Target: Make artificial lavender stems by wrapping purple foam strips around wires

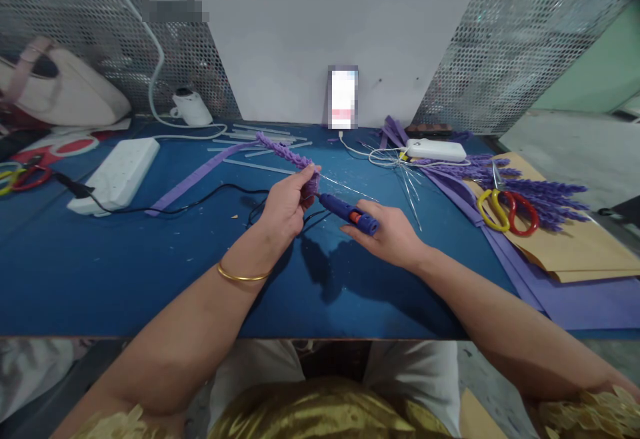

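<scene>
Near the middle of the blue table [200,272], my left hand [286,207] pinches a purple flower stem [283,149]. Its fringed flower part points up and to the left, and a thin wire runs out to the right of my fingers. My right hand [387,229] is wrapped round a blue glue gun [345,209]. The gun's nozzle points left and sits right by the purple material at my left fingertips; whether they touch is too small to tell. A purple paper strip [195,177] lies behind and left of my left hand.
Clear glue sticks [260,135] lie at the back, near a lit phone [343,99]. On the left are a white power strip [120,175] and red-handled scissors [33,175]. Purple flowers [545,199], scissors [520,215], brown paper [580,245] and a white power bank [435,151] lie right.
</scene>
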Available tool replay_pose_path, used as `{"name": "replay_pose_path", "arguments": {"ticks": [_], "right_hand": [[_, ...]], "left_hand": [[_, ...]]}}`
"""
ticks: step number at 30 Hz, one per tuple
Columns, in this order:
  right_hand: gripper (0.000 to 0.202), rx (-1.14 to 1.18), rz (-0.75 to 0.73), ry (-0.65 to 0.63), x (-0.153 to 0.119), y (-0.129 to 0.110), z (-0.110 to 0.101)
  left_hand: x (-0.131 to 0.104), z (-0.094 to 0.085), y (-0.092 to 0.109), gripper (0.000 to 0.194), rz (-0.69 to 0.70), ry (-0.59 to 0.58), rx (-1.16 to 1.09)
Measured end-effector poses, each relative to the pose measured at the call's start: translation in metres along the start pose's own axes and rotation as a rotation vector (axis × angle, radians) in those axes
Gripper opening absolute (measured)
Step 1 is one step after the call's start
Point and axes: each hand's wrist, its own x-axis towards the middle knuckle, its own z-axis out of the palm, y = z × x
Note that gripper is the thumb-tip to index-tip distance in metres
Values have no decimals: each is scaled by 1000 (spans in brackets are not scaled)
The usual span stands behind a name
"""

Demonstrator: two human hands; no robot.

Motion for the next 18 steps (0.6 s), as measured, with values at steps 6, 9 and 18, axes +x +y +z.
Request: {"name": "replay_pose_path", "arguments": {"ticks": [6, 9, 18], "right_hand": [[30, -17, 16, -38, 0, 0, 0], [30, -26, 20, -46, 0, 0, 0], [31, -32, 19, -59, 0, 2, 0]], "left_hand": [[0, 1, 0, 16, -17, 24, 11], [-1, 1, 1, 15, -21, 33, 18], [0, -1, 5, 14, -24, 23, -24]]}}
